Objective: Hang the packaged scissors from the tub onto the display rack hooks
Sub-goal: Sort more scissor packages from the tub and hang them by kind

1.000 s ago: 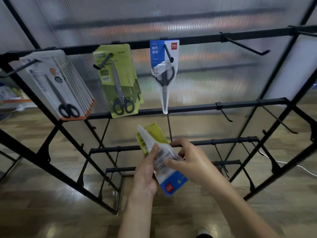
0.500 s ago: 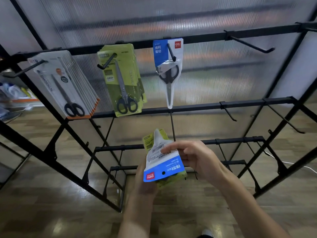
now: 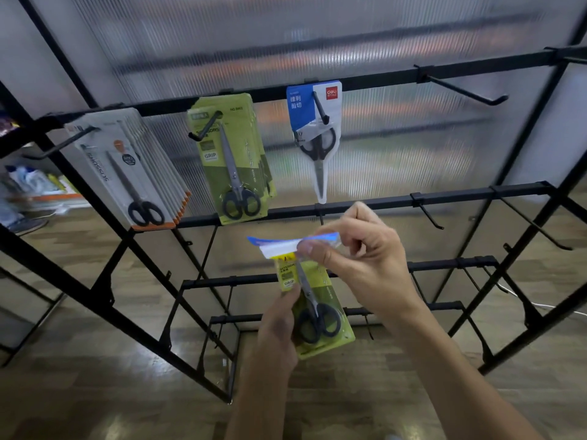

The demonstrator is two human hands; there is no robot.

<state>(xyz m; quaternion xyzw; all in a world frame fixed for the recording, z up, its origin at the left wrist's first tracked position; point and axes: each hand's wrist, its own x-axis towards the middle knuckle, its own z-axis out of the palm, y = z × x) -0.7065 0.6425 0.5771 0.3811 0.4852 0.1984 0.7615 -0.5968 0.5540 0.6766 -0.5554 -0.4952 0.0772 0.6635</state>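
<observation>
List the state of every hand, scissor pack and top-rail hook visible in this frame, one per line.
left hand: gripping the green pack low in front of the rack
right hand: pinching the blue pack, seen edge-on
green pack: held, unhung
blue pack: held, unhung
white-orange packs: hung, stacked on the leftmost hook
green hung packs: hung, stacked
blue hung pack: hung, alone on its hook
top right hook: bare

A green scissors pack (image 3: 230,157) hanging on the rack reads "SCISSORS", "GRIP" and "NO.5902"; a white pack (image 3: 127,171) beside it reads "SCISSORS"; a blue-and-white pack (image 3: 313,122) carries a red "deli" logo; the held green pack (image 3: 314,309) reads "SCISSORS", "GRIP".
</observation>
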